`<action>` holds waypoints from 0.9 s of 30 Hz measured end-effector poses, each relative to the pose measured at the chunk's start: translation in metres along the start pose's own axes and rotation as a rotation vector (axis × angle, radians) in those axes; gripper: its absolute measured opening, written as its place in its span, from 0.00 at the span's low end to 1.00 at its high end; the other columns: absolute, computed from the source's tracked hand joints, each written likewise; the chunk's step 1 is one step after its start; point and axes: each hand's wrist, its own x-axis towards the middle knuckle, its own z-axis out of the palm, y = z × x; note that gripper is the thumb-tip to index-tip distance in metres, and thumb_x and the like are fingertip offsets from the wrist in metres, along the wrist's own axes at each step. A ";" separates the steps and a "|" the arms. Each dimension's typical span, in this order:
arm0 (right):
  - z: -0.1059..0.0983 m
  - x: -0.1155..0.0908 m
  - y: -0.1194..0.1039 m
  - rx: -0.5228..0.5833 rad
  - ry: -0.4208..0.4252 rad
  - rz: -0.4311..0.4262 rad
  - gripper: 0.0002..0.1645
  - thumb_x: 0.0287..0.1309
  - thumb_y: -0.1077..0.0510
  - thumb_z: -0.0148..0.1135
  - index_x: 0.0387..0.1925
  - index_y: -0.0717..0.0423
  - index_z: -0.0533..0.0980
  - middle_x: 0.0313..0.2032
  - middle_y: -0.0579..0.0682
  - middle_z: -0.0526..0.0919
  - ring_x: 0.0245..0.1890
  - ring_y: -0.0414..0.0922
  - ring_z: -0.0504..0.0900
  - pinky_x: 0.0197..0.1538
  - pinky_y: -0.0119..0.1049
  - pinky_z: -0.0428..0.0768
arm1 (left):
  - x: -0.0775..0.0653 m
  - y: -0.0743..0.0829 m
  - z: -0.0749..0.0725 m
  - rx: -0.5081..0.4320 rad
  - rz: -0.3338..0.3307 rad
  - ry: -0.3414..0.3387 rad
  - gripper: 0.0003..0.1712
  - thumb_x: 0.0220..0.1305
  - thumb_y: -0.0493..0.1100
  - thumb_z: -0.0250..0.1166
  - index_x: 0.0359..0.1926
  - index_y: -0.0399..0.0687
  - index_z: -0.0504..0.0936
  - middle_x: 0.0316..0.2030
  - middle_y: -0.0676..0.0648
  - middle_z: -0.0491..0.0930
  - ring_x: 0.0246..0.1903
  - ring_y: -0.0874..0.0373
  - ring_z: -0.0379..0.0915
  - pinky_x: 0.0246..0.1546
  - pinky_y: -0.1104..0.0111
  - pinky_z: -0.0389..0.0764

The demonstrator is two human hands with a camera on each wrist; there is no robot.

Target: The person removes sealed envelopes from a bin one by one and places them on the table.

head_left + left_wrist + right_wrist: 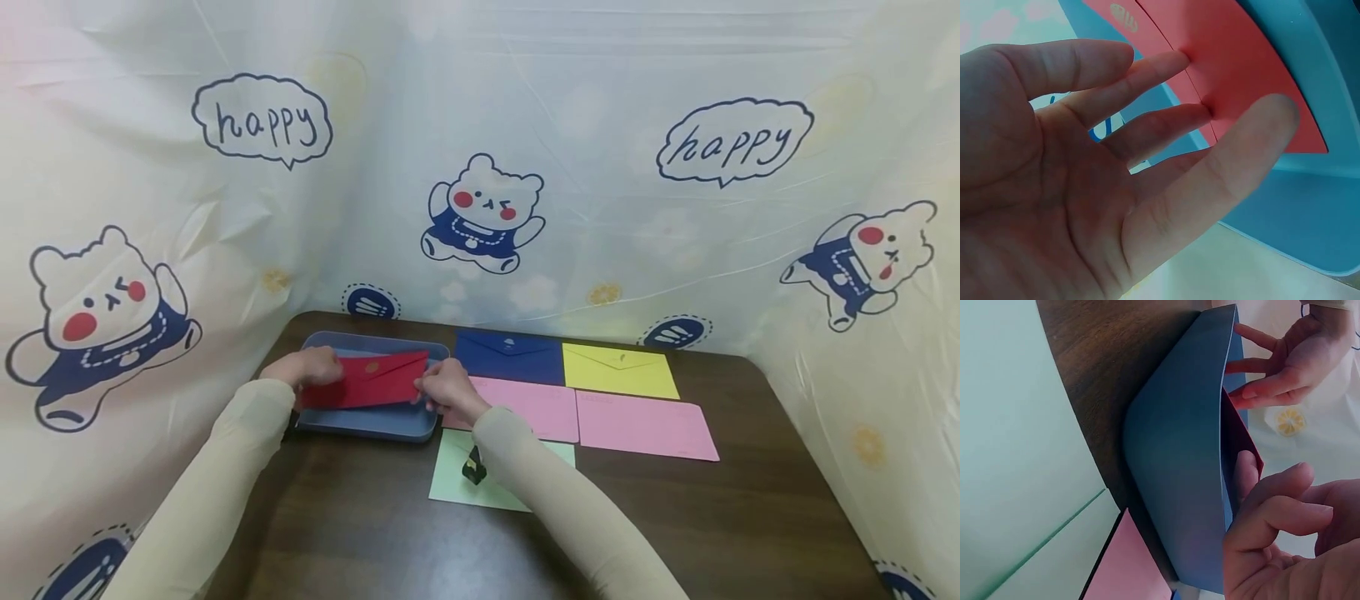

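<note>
A red envelope [381, 380] with a round seal on its flap lies over a blue tray [322, 423], its right end raised toward the rim. My left hand [313, 367] is at the envelope's left part; in the left wrist view, the fingertips [1207, 114] of its spread, fairly straight fingers touch the red paper. My right hand [448, 385] pinches the envelope's right end with bent fingers above the tray's right rim. In the right wrist view, a corner of the red envelope [1244, 428] shows beside its fingertips; part of the grip is hidden.
Right of the tray lie a dark blue envelope [510, 357], a yellow envelope [621, 371] and two pink envelopes [525, 408] [645, 425]. A light green envelope [457, 467] lies nearer, under the right forearm. A printed curtain surrounds the brown table [360, 517].
</note>
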 end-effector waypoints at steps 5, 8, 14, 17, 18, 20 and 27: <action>-0.003 0.001 0.001 -0.006 0.001 0.012 0.15 0.75 0.61 0.61 0.36 0.70 0.86 0.31 0.56 0.90 0.12 0.39 0.71 0.15 0.29 0.58 | 0.046 -0.029 0.005 0.064 0.022 0.012 0.12 0.70 0.43 0.57 0.36 0.40 0.82 0.38 0.38 0.78 0.42 0.43 0.75 0.37 0.52 0.83; -0.005 0.001 0.001 -0.012 0.013 0.025 0.14 0.74 0.61 0.62 0.37 0.69 0.86 0.31 0.55 0.90 0.12 0.39 0.71 0.15 0.29 0.57 | 0.065 -0.041 0.007 0.011 0.000 0.014 0.15 0.73 0.45 0.58 0.43 0.39 0.86 0.41 0.38 0.77 0.45 0.42 0.74 0.35 0.50 0.86; -0.007 0.001 0.004 -0.011 0.034 0.015 0.13 0.73 0.63 0.62 0.36 0.68 0.86 0.29 0.55 0.90 0.13 0.39 0.70 0.16 0.29 0.59 | 0.045 -0.032 0.007 -0.047 -0.008 0.027 0.26 0.74 0.44 0.61 0.68 0.37 0.78 0.55 0.33 0.74 0.54 0.37 0.70 0.31 0.46 0.87; -0.008 0.002 0.005 -0.017 0.046 0.009 0.14 0.73 0.63 0.62 0.32 0.68 0.85 0.29 0.56 0.90 0.13 0.41 0.68 0.16 0.30 0.58 | 0.011 -0.013 0.006 0.007 0.047 0.062 0.27 0.73 0.40 0.58 0.69 0.33 0.76 0.56 0.30 0.75 0.53 0.37 0.71 0.34 0.50 0.88; -0.008 0.002 0.006 -0.023 0.051 0.009 0.14 0.73 0.63 0.62 0.31 0.68 0.85 0.29 0.55 0.90 0.12 0.41 0.67 0.16 0.31 0.58 | 0.002 -0.008 0.006 0.034 0.074 0.075 0.27 0.74 0.40 0.57 0.69 0.32 0.75 0.57 0.29 0.74 0.52 0.37 0.71 0.35 0.53 0.87; -0.009 0.002 0.006 -0.028 0.061 0.013 0.14 0.73 0.63 0.63 0.31 0.66 0.85 0.28 0.55 0.90 0.13 0.42 0.65 0.16 0.32 0.57 | -0.014 -0.001 0.005 0.074 0.120 0.104 0.28 0.74 0.40 0.56 0.70 0.29 0.74 0.57 0.27 0.75 0.50 0.38 0.73 0.36 0.57 0.85; -0.012 0.000 0.012 0.023 0.093 0.011 0.10 0.72 0.64 0.64 0.34 0.64 0.86 0.30 0.55 0.89 0.14 0.41 0.61 0.20 0.35 0.60 | -0.029 0.006 0.007 0.076 0.202 0.231 0.27 0.77 0.43 0.57 0.67 0.28 0.76 0.58 0.27 0.77 0.48 0.40 0.75 0.44 0.54 0.83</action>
